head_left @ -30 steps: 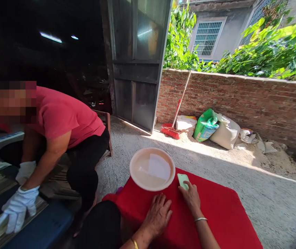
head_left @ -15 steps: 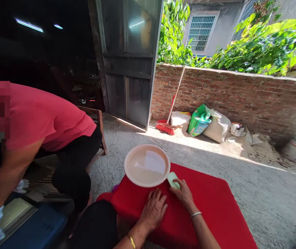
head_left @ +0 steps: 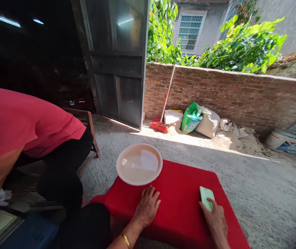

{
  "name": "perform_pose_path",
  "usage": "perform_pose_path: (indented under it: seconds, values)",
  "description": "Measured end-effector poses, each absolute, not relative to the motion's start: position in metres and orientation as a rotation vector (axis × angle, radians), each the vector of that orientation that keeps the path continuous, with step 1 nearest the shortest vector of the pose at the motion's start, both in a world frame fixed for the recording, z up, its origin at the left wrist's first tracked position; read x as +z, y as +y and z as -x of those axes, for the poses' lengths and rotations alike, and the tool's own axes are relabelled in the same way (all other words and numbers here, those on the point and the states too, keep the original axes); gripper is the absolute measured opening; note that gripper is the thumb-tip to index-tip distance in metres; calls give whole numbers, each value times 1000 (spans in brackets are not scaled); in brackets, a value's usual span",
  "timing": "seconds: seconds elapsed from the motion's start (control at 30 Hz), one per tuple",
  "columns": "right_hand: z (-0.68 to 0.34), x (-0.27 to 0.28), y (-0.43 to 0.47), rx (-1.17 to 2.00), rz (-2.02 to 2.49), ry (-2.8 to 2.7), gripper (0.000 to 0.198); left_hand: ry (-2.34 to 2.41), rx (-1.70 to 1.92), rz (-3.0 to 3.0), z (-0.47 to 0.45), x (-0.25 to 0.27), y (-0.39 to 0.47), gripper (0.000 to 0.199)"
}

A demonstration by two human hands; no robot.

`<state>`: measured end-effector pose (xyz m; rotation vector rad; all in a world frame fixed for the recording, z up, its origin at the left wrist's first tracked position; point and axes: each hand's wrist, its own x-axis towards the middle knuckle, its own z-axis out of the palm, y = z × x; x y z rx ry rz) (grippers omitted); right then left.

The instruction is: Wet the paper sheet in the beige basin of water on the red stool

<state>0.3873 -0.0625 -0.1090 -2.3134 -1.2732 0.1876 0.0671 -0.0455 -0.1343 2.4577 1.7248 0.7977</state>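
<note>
- Here's the pale green block [head_left: 206, 196], flat over the red-covered surface [head_left: 180, 193], near its right edge; we can't tell whether it fully touches the cloth.
- Our right hand [head_left: 215, 218] has it pinched narrow, thumb along one side and fingers on the other, a hold that seems to suit so slim a thing.
- Over to our left hand [head_left: 147, 207]: palm down, fingers extended, gripping nothing, resting on the cloth, perhaps for support.
- Just beyond those fingertips, the wide basin [head_left: 139, 183] sits at the far left corner with what looks like water in it, probably set there within easy reach.
- Off left, a co-worker in a red shirt [head_left: 34, 119] bends low beside a wooden chair [head_left: 92, 135].
- And out by the brick wall [head_left: 241, 97], a red broom [head_left: 159, 126] leans near a green bag [head_left: 191, 118].
</note>
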Motion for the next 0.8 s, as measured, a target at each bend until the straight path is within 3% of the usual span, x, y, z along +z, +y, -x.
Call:
perform_pose_path:
  seconds: [0.13, 0.27, 0.53, 0.8]
  values:
    - [-299, -123, -56, 159, 2101, -1635, 42, 1729, 765, -2481, -66, -134, -45, 32]
    - [-267, -134, -60, -5, 2014, -1777, 36, 1739, 754, -2484, -66, -131, -46, 32]
    - [-276, -136, -58, 84, 1934, -1677, 35, 1724, 793, -2441, -66, -130, -46, 32]
    - [-301, -130, -50, 349, 1800, -1585, 51, 1715, 805, -2378, -68, -138, -44, 30]
